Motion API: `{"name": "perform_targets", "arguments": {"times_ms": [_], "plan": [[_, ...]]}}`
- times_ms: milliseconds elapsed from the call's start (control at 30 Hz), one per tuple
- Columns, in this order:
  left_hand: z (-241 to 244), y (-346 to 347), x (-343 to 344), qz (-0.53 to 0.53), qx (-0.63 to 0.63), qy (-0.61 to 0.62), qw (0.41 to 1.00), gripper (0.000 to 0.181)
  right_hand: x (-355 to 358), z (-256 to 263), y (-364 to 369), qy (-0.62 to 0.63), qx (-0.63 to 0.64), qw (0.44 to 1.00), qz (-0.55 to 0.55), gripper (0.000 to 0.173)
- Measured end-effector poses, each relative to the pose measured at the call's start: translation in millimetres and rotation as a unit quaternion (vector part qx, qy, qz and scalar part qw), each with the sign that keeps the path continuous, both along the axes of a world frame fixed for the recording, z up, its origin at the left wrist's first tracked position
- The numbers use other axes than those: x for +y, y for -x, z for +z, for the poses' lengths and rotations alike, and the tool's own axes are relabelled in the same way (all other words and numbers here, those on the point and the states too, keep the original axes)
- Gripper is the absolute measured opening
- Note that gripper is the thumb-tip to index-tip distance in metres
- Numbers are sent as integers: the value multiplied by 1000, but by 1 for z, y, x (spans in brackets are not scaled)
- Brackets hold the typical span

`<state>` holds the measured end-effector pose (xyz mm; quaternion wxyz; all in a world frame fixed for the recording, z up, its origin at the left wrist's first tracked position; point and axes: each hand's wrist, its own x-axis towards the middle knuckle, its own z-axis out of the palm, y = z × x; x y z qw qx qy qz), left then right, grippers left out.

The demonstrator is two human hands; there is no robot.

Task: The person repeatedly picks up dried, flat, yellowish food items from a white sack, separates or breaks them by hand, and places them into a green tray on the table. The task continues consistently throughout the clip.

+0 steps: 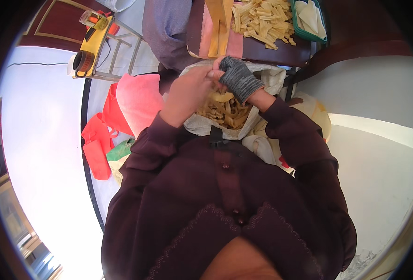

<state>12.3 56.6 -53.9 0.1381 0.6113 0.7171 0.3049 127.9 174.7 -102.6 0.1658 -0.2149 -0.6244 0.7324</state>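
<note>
My left hand (190, 89), bare and slightly blurred, meets my right hand (240, 79) at the fingertips. A grey knitted fingerless glove covers the right palm and wrist. The fingers of both are bent together; whether a small piece is between them cannot be told. Just below them, yellowish-brown dried strips (229, 113) fill an open white woven sack (201, 127). A wider pale strip (223, 97) lies close under the fingers. Beyond the sack, a heap of pale yellow strips (266, 21) lies on a dark red table (276, 55), beside an upright wooden piece (217, 31) on pink cloth (237, 42).
A green plastic basket (309, 36) with white pieces stands at the table's right. To the left are a pink towel (138, 101), red bags (97, 150) and a yellow-topped metal-legged stand (96, 49) bearing a glass jar (93, 20) and a dark mug (83, 62).
</note>
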Motion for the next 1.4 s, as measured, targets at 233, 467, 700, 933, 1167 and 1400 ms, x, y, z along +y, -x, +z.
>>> {"name": "perform_targets", "arguments": {"times_ms": [233, 467, 700, 933, 1167, 1400], "plan": [[-38, 13, 2, -29, 151, -32, 988, 32, 2, -5, 6, -180, -127, 969, 112, 43], [-57, 48, 17, -91, 274, -119, 950, 29, -7, -6, 13, -324, -35, 945, 38, 39], [-73, 68, 38, -39, 225, -106, 968, 17, 10, -2, 13, -463, 16, 885, -56, 31], [-44, 56, 69, -20, -573, -5, 819, 20, 68, -1, 13, -297, -135, 935, -141, 38], [-45, 70, 94, 45, -475, -25, 879, 17, 78, 4, 24, -330, -102, 918, -195, 39], [-59, 81, 111, 98, -287, 26, 953, 17, 87, -9, 32, -404, -193, 879, -162, 40]]}}
